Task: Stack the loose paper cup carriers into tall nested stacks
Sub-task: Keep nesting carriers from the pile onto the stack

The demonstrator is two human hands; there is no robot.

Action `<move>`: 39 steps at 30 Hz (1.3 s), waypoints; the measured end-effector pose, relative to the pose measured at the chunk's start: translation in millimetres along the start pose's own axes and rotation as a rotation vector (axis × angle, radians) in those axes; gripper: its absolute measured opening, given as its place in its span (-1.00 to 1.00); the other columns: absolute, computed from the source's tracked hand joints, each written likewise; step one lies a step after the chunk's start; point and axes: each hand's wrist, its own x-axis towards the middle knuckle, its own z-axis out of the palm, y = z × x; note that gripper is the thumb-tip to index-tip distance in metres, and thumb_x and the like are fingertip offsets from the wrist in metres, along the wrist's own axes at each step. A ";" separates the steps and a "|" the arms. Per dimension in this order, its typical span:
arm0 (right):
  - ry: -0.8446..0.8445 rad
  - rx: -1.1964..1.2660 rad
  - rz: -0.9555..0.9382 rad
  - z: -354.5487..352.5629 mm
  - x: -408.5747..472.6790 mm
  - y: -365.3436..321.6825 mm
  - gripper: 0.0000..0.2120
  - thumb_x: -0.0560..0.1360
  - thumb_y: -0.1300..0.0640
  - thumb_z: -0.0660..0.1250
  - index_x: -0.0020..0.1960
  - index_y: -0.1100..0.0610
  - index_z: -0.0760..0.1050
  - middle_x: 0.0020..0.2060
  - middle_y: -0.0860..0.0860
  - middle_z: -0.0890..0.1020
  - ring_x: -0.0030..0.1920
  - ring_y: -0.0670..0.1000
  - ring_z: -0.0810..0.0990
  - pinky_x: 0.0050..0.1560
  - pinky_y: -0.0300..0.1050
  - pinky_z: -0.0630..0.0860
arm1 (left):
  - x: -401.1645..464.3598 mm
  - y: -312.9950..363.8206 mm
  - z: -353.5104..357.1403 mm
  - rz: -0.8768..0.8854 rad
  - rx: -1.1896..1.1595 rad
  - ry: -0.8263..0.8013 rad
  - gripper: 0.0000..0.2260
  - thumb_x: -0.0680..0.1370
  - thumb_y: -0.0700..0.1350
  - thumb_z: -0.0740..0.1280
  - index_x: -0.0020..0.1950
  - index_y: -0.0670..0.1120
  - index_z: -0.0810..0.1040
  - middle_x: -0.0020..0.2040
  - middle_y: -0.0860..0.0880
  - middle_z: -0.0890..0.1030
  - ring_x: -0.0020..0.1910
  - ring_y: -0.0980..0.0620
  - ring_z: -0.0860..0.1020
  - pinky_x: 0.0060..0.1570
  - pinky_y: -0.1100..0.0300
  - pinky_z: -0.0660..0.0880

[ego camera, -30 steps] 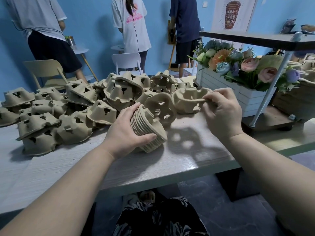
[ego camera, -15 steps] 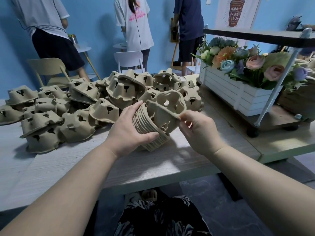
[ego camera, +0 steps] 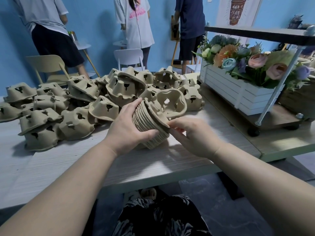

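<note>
A nested stack of brown pulp cup carriers (ego camera: 150, 123) lies tilted on its side on the pale wooden table (ego camera: 71, 167). My left hand (ego camera: 127, 128) grips the stack from the left, thumb under it and fingers over the top. My right hand (ego camera: 192, 135) pinches the rim of the outermost carrier at the stack's right end. Several loose carriers (ego camera: 76, 106) are heaped upside down across the table behind and to the left. One loose carrier (ego camera: 170, 103) leans open-side toward me just behind the stack.
A white slatted planter with artificial flowers (ego camera: 238, 92) stands on a low wheeled cart (ego camera: 279, 120) at the right, under a dark shelf on a metal post (ego camera: 276, 97). Three people stand at the blue back wall, with chairs (ego camera: 129, 57) behind the table.
My right hand carried a loose carrier from the pile's right side onto the stack's end and pressed it down until it nested. My left hand kept holding the stack.
</note>
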 end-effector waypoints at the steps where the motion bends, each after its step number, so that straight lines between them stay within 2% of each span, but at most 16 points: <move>1: -0.010 0.005 -0.006 0.4 1.1 -0.1 -0.86 0.46 0.18 0.33 -0.03 0.12 0.62 -0.26 -0.02 0.64 -0.28 -0.03 0.55 -0.24 -0.03 0.55 | 0.4 -0.2 0.0 0.000 0.002 0.001 0.08 0.06 0.38 0.38 0.54 0.09 0.22 0.30 0.21 0.30 0.27 0.29 0.28 0.28 0.33 0.19; 6: -0.077 0.024 -0.021 4.7 8.6 -0.4 -0.84 0.48 0.17 0.30 0.02 0.12 0.61 -0.21 -0.01 0.63 -0.23 0.03 0.56 -0.21 -0.01 0.53 | 4.5 -6.0 -2.4 -0.007 -0.002 0.016 0.06 0.07 0.39 0.39 0.54 0.11 0.21 0.36 0.16 0.32 0.32 0.22 0.30 0.34 0.24 0.22; 9: -0.127 0.044 0.024 5.6 14.1 2.9 -0.74 0.52 0.03 0.22 0.12 0.05 0.59 -0.10 -0.03 0.62 -0.17 0.00 0.58 -0.13 -0.05 0.53 | 7.6 -12.2 -5.9 -0.018 -0.009 0.024 0.05 0.08 0.39 0.40 0.53 0.14 0.22 0.41 0.10 0.34 0.36 0.16 0.32 0.40 0.15 0.24; 11: -0.078 0.021 0.150 4.1 20.7 12.0 -0.69 0.52 0.02 0.23 0.21 0.04 0.56 0.01 -0.03 0.59 -0.09 -0.03 0.57 -0.03 -0.10 0.50 | 9.3 -16.0 -8.4 -0.032 -0.021 0.036 0.03 0.08 0.38 0.40 0.53 0.16 0.22 0.39 0.12 0.35 0.35 0.17 0.32 0.38 0.16 0.24; 14: -0.001 -0.164 0.379 2.5 30.3 38.0 -0.60 0.48 0.16 0.30 0.32 0.05 0.47 0.16 0.06 0.50 0.05 0.02 0.49 0.02 -0.15 0.40 | 12.2 -20.2 -10.8 -0.049 -0.034 0.049 0.02 0.08 0.37 0.41 0.52 0.18 0.23 0.36 0.18 0.34 0.32 0.21 0.31 0.34 0.20 0.24; 17: -0.105 -0.265 0.528 7.6 35.0 56.4 -0.49 0.47 0.16 0.31 0.40 0.00 0.35 0.24 0.13 0.43 0.22 0.16 0.43 0.16 0.02 0.44 | 14.1 -21.5 -9.5 -0.050 -0.034 0.043 0.02 0.08 0.37 0.41 0.51 0.19 0.23 0.36 0.18 0.34 0.31 0.21 0.31 0.32 0.22 0.22; 19: -0.189 -0.283 0.560 12.4 37.3 61.6 -0.46 0.47 0.16 0.29 0.43 -0.03 0.30 0.21 0.12 0.45 0.23 0.18 0.41 0.17 0.06 0.45 | 14.8 -21.5 -8.7 -0.042 -0.027 0.033 0.02 0.08 0.37 0.41 0.52 0.18 0.23 0.35 0.19 0.33 0.32 0.23 0.31 0.32 0.24 0.21; 22: -0.208 -0.330 0.532 16.8 41.3 63.0 -0.53 0.46 0.18 0.29 0.34 -0.05 0.36 0.11 0.08 0.49 0.18 0.15 0.43 0.10 0.09 0.47 | 14.8 -21.2 -9.0 -0.034 -0.013 0.025 0.02 0.10 0.35 0.43 0.52 0.17 0.21 0.32 0.22 0.31 0.30 0.26 0.29 0.30 0.28 0.19; 25: -0.099 -0.294 0.465 18.7 41.5 60.9 -0.69 0.45 0.24 0.31 0.17 0.04 0.51 0.03 0.07 0.51 0.12 0.14 0.45 -0.01 0.01 0.48 | 14.7 -21.9 -9.3 -0.035 -0.013 0.029 0.02 0.09 0.37 0.41 0.52 0.18 0.21 0.34 0.19 0.32 0.30 0.26 0.29 0.30 0.29 0.18; 28: 0.011 -0.291 0.347 16.3 40.5 58.3 -0.73 0.44 0.30 0.35 0.12 0.15 0.58 -0.01 0.12 0.56 0.05 0.18 0.48 -0.08 0.00 0.48 | 15.0 -22.5 -8.7 -0.039 -0.016 0.026 0.02 0.08 0.37 0.39 0.52 0.18 0.22 0.36 0.17 0.32 0.30 0.25 0.30 0.31 0.28 0.19; 33: 0.166 -0.321 0.170 10.1 41.2 55.1 -0.85 0.36 0.32 0.43 -0.08 0.17 0.64 -0.24 0.13 0.59 -0.22 0.23 0.56 -0.32 -0.03 0.52 | 14.3 -22.6 -8.0 -0.040 -0.019 0.030 0.03 0.08 0.38 0.40 0.52 0.16 0.22 0.37 0.16 0.33 0.31 0.24 0.30 0.32 0.26 0.20; 36: 0.280 -0.305 0.118 1.3 44.2 49.1 -0.92 0.39 0.26 0.43 -0.12 0.18 0.65 -0.22 0.13 0.54 -0.25 0.19 0.54 -0.34 -0.09 0.49 | 13.8 -21.6 -7.9 -0.042 -0.021 0.029 0.03 0.08 0.37 0.41 0.52 0.16 0.22 0.36 0.16 0.33 0.31 0.23 0.30 0.32 0.26 0.20; 39: 0.392 -0.263 0.096 -7.4 51.4 41.0 -0.92 0.42 0.24 0.44 -0.09 0.20 0.64 -0.12 0.15 0.55 -0.20 0.17 0.56 -0.29 -0.09 0.50 | 14.1 -20.9 -8.1 -0.041 -0.014 0.031 0.02 0.10 0.34 0.44 0.52 0.16 0.22 0.35 0.17 0.32 0.30 0.24 0.30 0.32 0.27 0.19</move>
